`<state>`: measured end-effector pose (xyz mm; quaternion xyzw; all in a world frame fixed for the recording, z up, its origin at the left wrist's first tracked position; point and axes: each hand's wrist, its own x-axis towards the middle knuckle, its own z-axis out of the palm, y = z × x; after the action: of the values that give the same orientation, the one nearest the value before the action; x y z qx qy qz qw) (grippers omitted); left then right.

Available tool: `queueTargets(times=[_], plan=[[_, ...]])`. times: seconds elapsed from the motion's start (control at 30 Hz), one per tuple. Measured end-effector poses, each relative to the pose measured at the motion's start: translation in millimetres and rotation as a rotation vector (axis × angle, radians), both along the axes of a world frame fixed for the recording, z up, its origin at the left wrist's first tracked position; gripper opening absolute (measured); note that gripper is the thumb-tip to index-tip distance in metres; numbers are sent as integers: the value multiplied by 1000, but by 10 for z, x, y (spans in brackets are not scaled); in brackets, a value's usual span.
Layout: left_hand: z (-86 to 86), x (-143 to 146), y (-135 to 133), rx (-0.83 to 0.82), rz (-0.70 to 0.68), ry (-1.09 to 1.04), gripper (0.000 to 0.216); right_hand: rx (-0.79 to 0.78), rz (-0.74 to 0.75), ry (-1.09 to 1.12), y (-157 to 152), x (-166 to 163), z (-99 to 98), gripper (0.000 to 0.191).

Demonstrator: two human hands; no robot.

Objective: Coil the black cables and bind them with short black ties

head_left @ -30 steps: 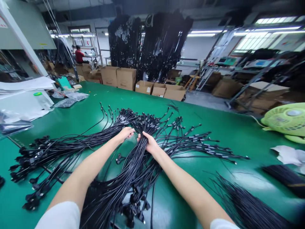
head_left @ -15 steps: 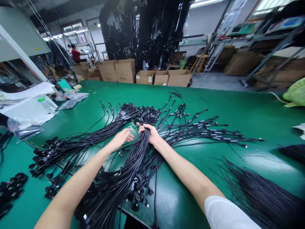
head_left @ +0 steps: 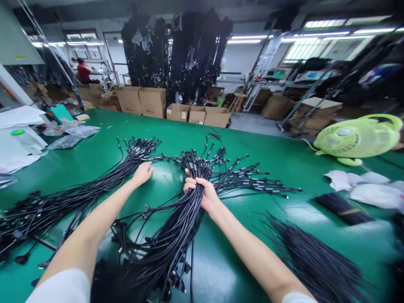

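Many thin black cables lie spread over the green table. My right hand is closed round a thick bundle of black cables, whose connector ends fan out beyond my fingers. My left hand rests on a second bunch of black cables that runs to the left; its fingers are curled over them and partly hidden. A gap of bare table now separates the two bunches.
A green fan lies at the right, with white paper scraps and black wire bundles near it. Plastic bags and white sheets sit at the left. Cardboard boxes line the far edge. A person in red works far back.
My left hand has moved left with one bunch of cables, away from the bundle in my right hand. The two bunches have come apart. The camera has swung right.
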<state>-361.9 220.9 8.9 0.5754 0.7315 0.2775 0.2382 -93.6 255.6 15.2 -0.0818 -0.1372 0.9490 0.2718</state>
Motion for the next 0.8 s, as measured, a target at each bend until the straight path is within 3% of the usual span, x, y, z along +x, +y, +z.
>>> queueTargets(times=[0.13,0.2,0.27,0.33,0.4,0.47,0.63,0.7,0.8], plan=[[-27,616,-549,-140,-266,-300,55,22,-76,-9,70,-108,-26,32],[-4,910,-833,-327,-452,-810,60,-4,-95,-33,129,-201,-26,23],[46,1136,-1008,-411,-407,-1203,68,-47,-99,-80,190,-299,-16,22],[105,1277,-1082,-407,-178,-1396,59,-98,-112,-135,243,-402,-4,44],[157,1335,-1135,-397,32,-1510,48,-151,-141,-165,279,-513,7,58],[197,1321,-1251,-420,105,-1596,47,-189,-163,-158,297,-623,27,54],[320,1134,-1841,-466,-61,-1562,76,-191,-85,-75,247,-792,260,28],[433,1104,-2062,-442,-122,-1516,82,-185,-49,-38,151,-818,492,25],[693,1140,-2324,-391,-214,-1453,94,-136,-6,51,-68,-892,1018,27]])
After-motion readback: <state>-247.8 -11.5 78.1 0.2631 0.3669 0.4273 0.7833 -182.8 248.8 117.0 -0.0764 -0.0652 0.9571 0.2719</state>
